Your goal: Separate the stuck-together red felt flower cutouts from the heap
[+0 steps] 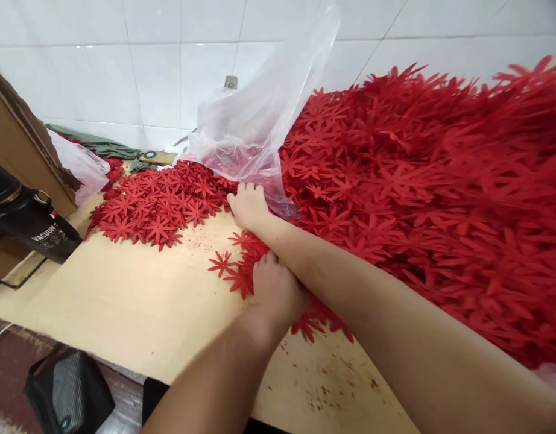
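Red flower-shaped cutouts with narrow petals, perhaps felt or foam, lie under and around both hands. My left hand (pixel 278 288) is closed over a small cluster of the cutouts (pixel 242 274) on the tabletop, its fingertips hidden among them. My right hand (pixel 249 206) reaches across above my left wrist. Its fingers curl down at the lower edge of a clear plastic bag (pixel 260 129), beside a flat pile of cutouts (pixel 158 202); what they grip is hidden. At right rises a large heap of the same cutouts (pixel 423 181), partly against the bag.
A black vacuum flask (pixel 38 226) stands at the left beside a cardboard box (pixel 29 120). Green cloth (pixel 97 143) lies along the tiled wall (pixel 160 78). Red scraps dot the wooden tabletop (pixel 124 301). A black bag (pixel 70 392) is below the table edge.
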### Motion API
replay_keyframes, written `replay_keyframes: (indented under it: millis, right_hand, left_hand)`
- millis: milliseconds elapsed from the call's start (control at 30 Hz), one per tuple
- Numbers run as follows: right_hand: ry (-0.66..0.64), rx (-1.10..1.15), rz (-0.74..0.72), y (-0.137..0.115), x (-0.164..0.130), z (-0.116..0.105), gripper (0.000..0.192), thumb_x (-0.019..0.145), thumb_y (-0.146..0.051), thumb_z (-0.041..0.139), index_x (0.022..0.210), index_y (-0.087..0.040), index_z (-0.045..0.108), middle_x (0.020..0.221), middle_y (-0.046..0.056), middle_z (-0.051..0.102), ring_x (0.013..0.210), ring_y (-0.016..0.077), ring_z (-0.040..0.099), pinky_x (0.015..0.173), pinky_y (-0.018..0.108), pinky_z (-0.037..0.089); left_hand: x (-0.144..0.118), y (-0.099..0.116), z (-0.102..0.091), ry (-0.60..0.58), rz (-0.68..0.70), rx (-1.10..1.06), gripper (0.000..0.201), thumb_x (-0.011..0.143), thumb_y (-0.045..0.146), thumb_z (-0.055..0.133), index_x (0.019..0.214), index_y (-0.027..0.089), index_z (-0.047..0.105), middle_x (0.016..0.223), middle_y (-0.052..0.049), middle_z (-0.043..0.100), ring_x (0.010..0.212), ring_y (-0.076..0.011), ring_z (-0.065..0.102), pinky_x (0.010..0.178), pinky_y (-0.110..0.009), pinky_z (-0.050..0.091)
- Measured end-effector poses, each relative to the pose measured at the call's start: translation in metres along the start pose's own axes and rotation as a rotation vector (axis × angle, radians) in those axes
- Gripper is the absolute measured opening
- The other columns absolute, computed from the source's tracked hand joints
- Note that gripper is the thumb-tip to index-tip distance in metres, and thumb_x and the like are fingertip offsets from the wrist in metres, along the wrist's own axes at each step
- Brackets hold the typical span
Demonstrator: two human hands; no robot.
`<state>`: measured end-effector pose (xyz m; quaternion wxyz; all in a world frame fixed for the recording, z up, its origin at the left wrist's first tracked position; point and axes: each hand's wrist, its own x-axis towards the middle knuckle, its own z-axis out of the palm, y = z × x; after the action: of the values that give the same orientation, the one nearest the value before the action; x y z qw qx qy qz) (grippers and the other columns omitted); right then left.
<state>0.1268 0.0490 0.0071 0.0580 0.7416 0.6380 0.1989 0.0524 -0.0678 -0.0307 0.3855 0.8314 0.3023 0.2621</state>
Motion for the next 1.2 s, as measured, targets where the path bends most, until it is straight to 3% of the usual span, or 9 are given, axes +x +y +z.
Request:
replay_keyframes:
  millis: [233, 433, 667, 867, 1033, 1200]
  right_hand:
    - [0.017, 0.053, -0.063, 0.005, 0.008, -0.004, 0.034, 0.082, -0.012, 0.040, 0.107, -0.001, 0.061, 0.110, 0.027, 0.062, 0.102, 0.0323, 0.055, 0.082, 0.040, 0.038]
    - [0.057, 0.249, 0.114, 0.013, 0.022, -0.027, 0.035, 0.084, -0.017, 0.041, 0.103, -0.005, 0.067, 0.101, 0.021, 0.069, 0.095, 0.0296, 0.063, 0.080, 0.036, 0.044]
    - [0.151, 0.493, 0.131, 0.015, 0.031, -0.045, 0.032, 0.083, -0.014, 0.043, 0.101, -0.011, 0.069, 0.105, 0.013, 0.071, 0.101, 0.0275, 0.064, 0.089, 0.036, 0.045]
    - [0.253, 0.744, 0.253, 0.021, 0.038, -0.062, 0.026, 0.083, -0.012, 0.047, 0.098, -0.013, 0.069, 0.103, 0.011, 0.071, 0.094, 0.0224, 0.064, 0.088, 0.035, 0.047]
    - [0.376, 0.914, 0.254, 0.023, 0.046, -0.064, 0.017, 0.080, -0.010, 0.052, 0.086, -0.014, 0.067, 0.084, 0.007, 0.070, 0.080, 0.0195, 0.064, 0.082, 0.036, 0.049]
    - [0.527, 1.055, 0.258, 0.027, 0.046, -0.053, 0.015, 0.081, -0.009, 0.050, 0.085, -0.015, 0.063, 0.078, 0.004, 0.065, 0.076, 0.0173, 0.062, 0.081, 0.036, 0.048]
  left_hand:
    - [0.003, 0.004, -0.009, 0.001, -0.046, 0.108, 0.032, 0.077, 0.022, 0.050, 0.103, 0.010, 0.064, 0.106, -0.019, 0.064, 0.094, -0.0338, 0.061, 0.081, -0.048, 0.049]
    - [0.003, 0.004, -0.009, 0.090, 0.009, 0.087, 0.029, 0.079, 0.016, 0.042, 0.099, 0.013, 0.063, 0.105, -0.015, 0.065, 0.096, -0.0291, 0.061, 0.084, -0.045, 0.048]
    - [0.003, 0.004, -0.014, 0.116, 0.029, 0.034, 0.025, 0.076, 0.011, 0.043, 0.091, 0.016, 0.062, 0.102, -0.012, 0.066, 0.095, -0.0253, 0.061, 0.084, -0.040, 0.048]
    - [0.006, 0.001, -0.012, 0.214, -0.022, -0.177, 0.028, 0.077, 0.011, 0.043, 0.096, 0.019, 0.064, 0.104, -0.009, 0.066, 0.095, -0.0216, 0.061, 0.087, -0.037, 0.049]
    - [0.008, -0.002, -0.009, 0.307, -0.087, -0.367, 0.024, 0.076, 0.010, 0.046, 0.086, 0.021, 0.065, 0.099, -0.006, 0.066, 0.093, -0.0192, 0.060, 0.090, -0.035, 0.047]
    - [0.017, -0.002, -0.018, 0.403, -0.330, -0.946, 0.017, 0.082, 0.019, 0.046, 0.084, 0.018, 0.063, 0.090, -0.006, 0.066, 0.079, -0.0141, 0.062, 0.081, -0.029, 0.047]
